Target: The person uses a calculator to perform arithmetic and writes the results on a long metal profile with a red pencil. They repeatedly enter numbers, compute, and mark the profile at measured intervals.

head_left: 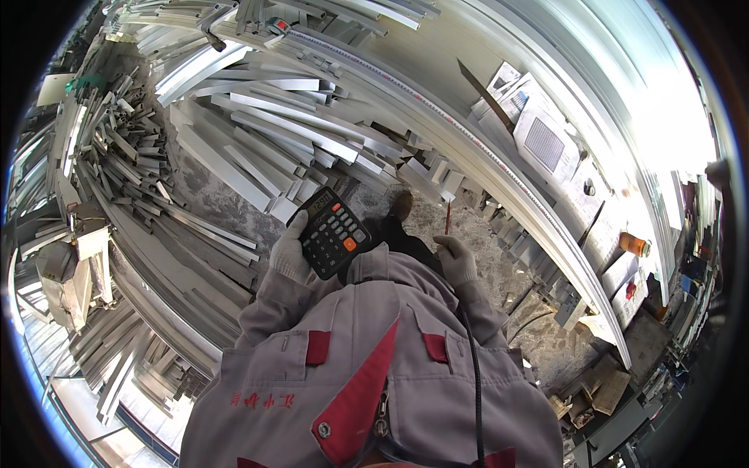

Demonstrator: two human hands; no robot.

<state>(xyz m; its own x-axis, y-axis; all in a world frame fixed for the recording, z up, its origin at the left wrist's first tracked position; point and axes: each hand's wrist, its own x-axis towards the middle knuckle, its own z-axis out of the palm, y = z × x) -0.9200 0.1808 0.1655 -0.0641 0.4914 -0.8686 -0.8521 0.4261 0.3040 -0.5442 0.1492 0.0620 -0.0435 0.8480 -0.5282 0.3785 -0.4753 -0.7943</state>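
Observation:
My left hand [289, 254], in a pale work glove, grips a black desk calculator [334, 238] by its left edge. The calculator faces up, tilted, with grey keys, a few orange ones and a lit display. In my right hand [456, 260], also gloved, a thin reddish-brown pencil [448, 217] is pinched with its tip pointing away from me. Both hands are in front of my waist, apart from each other. Beyond the pencil runs a long metal profile with a tape measure [278, 26] at its far left end, its blade [406, 92] stretched along the profile.
Cut aluminium profiles [269, 132] lie heaped ahead, with more stacked on the left [129, 168]. On the bench at right are papers [538, 136], an orange jar [633, 245] and a thin dark blade-like strip [485, 93]. A wooden block [610, 391] stands low at right.

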